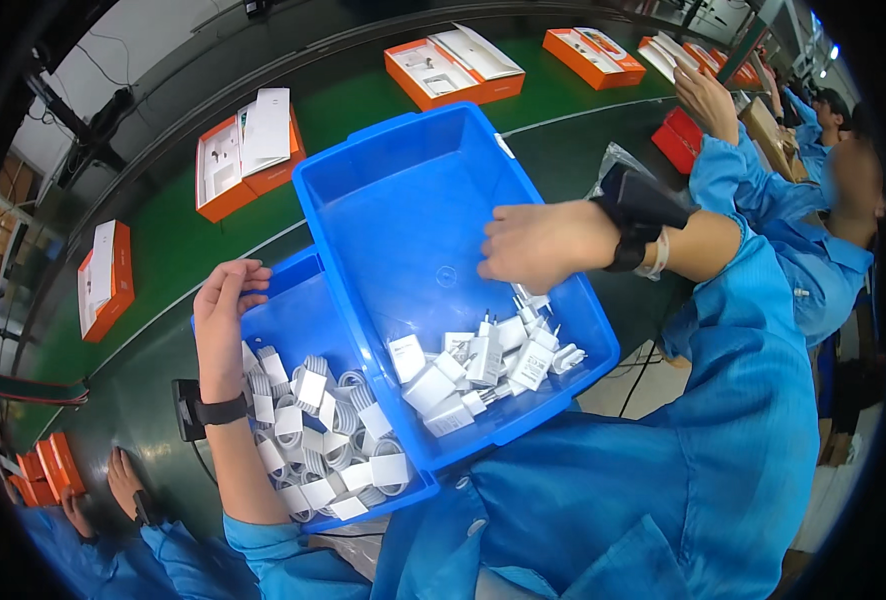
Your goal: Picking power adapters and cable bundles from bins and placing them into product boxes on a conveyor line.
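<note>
My left hand (231, 290) is at the outer edge of a smaller blue bin (281, 282), its fingers loosely bent and apart, with nothing in them. That bin holds several coiled white cables (313, 388) with white paper wraps. Against it, and overlapping its edge, stands a larger blue bin (363, 200). White plug chargers (483, 360) with two-pin prongs are heaped at its near end. Over the larger bin, above the chargers, hangs my right hand (543, 245). Its fingers curl downward and are blurred; whether they hold anything is hidden.
Open orange boxes with white lids stand along a green conveyor, among them a middle box (248, 155) and a far box (453, 68). A red box (677, 140) lies at the right. Co-workers in blue sit on both sides, one hand (708, 100) reaching in at right.
</note>
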A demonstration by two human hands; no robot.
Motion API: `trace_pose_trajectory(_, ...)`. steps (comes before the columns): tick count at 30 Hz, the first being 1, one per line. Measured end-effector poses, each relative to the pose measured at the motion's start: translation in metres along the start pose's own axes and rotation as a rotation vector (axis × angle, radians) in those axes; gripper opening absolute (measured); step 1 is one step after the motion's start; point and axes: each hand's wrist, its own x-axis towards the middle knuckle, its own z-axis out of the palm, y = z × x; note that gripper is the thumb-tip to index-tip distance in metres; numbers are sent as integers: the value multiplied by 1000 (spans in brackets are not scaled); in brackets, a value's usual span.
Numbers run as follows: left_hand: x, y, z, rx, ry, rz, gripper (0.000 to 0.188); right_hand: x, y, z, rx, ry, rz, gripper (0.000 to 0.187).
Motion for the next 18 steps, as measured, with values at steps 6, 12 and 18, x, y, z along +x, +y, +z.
trace_pose_trajectory(6, -5, -9, -5, 13, 10, 30, 26, -9, -8, 34, -102, 89, 63, 30)
trace_pose_trajectory(12, -6, -4, 2, 48, -14, 47, 24, 5, 15, 39, -69, 392, 141, 34)
trace_pose_trajectory(18, -7, -7, 0, 23, -8, 55, 24, 24, 24, 20, 53, 353, 168, 56)
